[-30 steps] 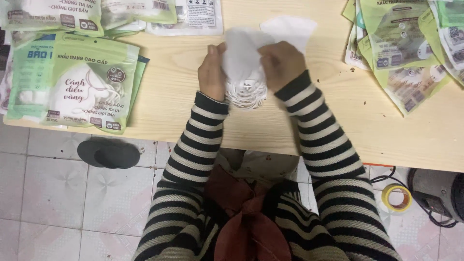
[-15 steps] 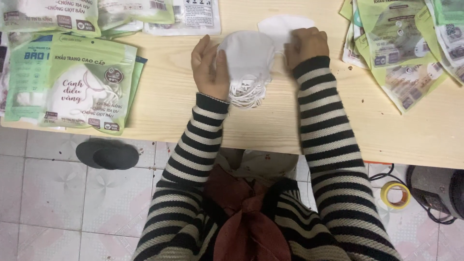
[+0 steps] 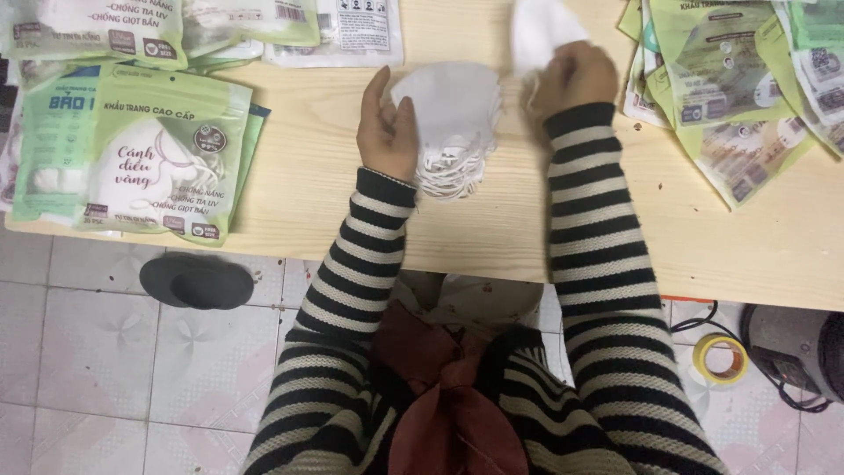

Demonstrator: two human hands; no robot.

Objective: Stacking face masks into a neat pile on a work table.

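Stack of white face masks (image 3: 453,123): round-edged, thin layers fanned at its near side, ear loops bunched beneath; it lies mid-desk, nearer the far edge. Our left hand (image 3: 387,132) rests its open, spread grip against the stack's left side. Our right hand (image 3: 573,77), just right of the stack, has its grip pinched shut on a single white mask (image 3: 541,31) lifted toward the far edge. Wooden desk (image 3: 334,202). Green-and-white sealed pouches (image 3: 163,149), left end, masks inside. Flat green pouches (image 3: 730,79), right end; we cannot tell their contents.
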